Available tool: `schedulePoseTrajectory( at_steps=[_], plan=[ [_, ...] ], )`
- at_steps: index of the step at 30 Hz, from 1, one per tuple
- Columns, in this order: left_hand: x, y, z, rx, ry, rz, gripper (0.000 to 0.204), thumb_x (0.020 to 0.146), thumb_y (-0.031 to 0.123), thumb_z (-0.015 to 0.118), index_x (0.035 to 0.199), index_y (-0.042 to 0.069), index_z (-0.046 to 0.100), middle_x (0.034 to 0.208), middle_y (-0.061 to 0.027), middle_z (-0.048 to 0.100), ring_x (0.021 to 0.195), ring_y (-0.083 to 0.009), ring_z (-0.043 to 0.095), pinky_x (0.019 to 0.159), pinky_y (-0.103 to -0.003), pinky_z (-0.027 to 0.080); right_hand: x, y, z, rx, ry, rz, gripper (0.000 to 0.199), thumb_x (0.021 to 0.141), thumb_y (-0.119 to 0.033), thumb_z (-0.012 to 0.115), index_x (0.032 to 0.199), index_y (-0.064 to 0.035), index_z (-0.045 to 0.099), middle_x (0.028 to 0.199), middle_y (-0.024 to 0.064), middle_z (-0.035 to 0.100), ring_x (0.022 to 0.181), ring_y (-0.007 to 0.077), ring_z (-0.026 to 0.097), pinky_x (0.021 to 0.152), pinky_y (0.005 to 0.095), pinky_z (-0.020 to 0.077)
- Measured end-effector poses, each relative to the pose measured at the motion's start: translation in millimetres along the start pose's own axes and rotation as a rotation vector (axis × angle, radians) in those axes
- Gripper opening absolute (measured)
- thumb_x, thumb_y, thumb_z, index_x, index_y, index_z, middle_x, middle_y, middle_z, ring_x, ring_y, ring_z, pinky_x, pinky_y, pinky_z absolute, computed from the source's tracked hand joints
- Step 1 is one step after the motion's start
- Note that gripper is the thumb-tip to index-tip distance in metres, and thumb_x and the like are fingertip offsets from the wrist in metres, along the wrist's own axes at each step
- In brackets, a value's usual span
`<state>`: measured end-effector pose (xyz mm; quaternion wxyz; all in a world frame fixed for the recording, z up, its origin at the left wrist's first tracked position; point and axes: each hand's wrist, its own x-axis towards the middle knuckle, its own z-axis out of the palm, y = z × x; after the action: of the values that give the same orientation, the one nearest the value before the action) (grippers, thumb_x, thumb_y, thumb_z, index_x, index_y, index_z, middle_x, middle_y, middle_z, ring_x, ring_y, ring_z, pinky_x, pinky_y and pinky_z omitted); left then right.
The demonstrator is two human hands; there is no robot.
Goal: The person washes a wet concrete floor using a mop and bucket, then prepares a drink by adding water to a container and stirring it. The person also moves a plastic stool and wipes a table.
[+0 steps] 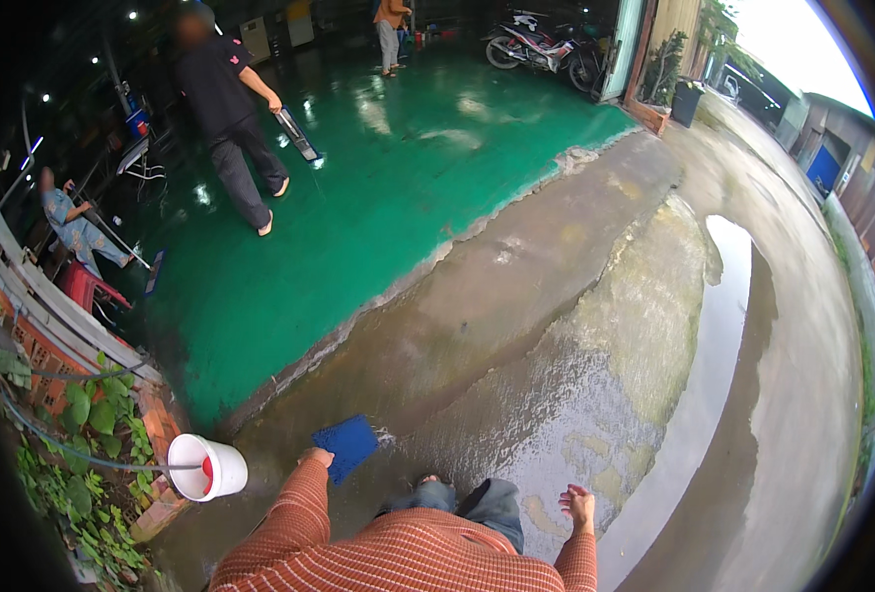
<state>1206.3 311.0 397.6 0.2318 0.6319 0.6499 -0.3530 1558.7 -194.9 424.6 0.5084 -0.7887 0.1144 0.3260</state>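
My left hand [316, 456] grips one corner of a blue mop pad [345, 446], a flat, shaggy rectangle. The pad hangs over the wet concrete in front of me. Out to my right, my right hand [577, 504] hovers above wet ground, its fingers loosely bent and apart, with nothing in them. A white bucket [228, 468] stands to the left of my left arm. Something red shows inside it, and a grey hose [112, 462] runs to its mouth.
A rough step edge borders the shiny green floor [398, 178]. There, a person [228, 109] carries a flat mop [297, 134]; another [74, 222] sits holding a mop. Motorbikes [536, 47] stand at the back. A long puddle [719, 296] lies right; plants [92, 414] grow left.
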Motion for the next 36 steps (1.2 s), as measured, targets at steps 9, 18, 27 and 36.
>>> schedulePoseTrajectory(
  at_steps=[9, 18, 27, 36],
  plan=[
    [94.5, 112.6, -36.2, -0.219, -0.123, -0.163, 0.066, 0.082, 0.048, 0.050, 0.130, 0.005, 0.036, 0.137, -0.0126, 0.031, 0.125, -0.0289, 0.032, 0.102, -0.039, 0.027, 111.1, 26.4, 30.4, 0.066, -0.143, 0.616, 0.024, 0.085, -0.023, 0.044, 0.095, -0.0039, 0.054, 0.082, 0.0107, 0.062, 0.068, 0.0254, 0.060, 0.054, 0.0403, 0.0456],
    [36.3, 231.5, -121.3, 0.025, 0.132, -0.235, 0.060, 0.081, 0.052, 0.049, 0.111, 0.001, 0.056, 0.108, -0.0158, 0.058, 0.100, -0.0297, 0.056, 0.084, -0.044, 0.042, 345.6, -203.3, 28.2, -0.119, -0.030, 0.385, 0.021, 0.082, -0.016, 0.046, 0.096, -0.0036, 0.056, 0.080, 0.0139, 0.063, 0.061, 0.0236, 0.061, 0.048, 0.0362, 0.0479],
    [115.6, 289.8, -144.4, -0.175, -0.108, -0.455, 0.060, 0.080, 0.052, 0.051, 0.114, 0.002, 0.053, 0.114, -0.0151, 0.054, 0.104, -0.0291, 0.053, 0.085, -0.041, 0.043, 556.4, -503.2, 175.3, -0.414, -0.290, -0.148, 0.025, 0.086, -0.015, 0.047, 0.106, -0.0046, 0.056, 0.080, 0.0093, 0.064, 0.059, 0.0171, 0.061, 0.048, 0.0284, 0.0475],
    [231.8, 354.7, -233.4, -0.339, -0.244, -0.533, 0.061, 0.079, 0.051, 0.053, 0.117, 0.003, 0.050, 0.121, -0.0144, 0.049, 0.108, -0.0285, 0.051, 0.086, -0.039, 0.044, 604.3, -584.2, 371.1, -0.796, -0.558, 0.166, 0.024, 0.078, -0.025, 0.044, 0.087, -0.0092, 0.060, 0.077, 0.0023, 0.062, 0.067, 0.0132, 0.061, 0.053, 0.0296, 0.0494]
  ],
)
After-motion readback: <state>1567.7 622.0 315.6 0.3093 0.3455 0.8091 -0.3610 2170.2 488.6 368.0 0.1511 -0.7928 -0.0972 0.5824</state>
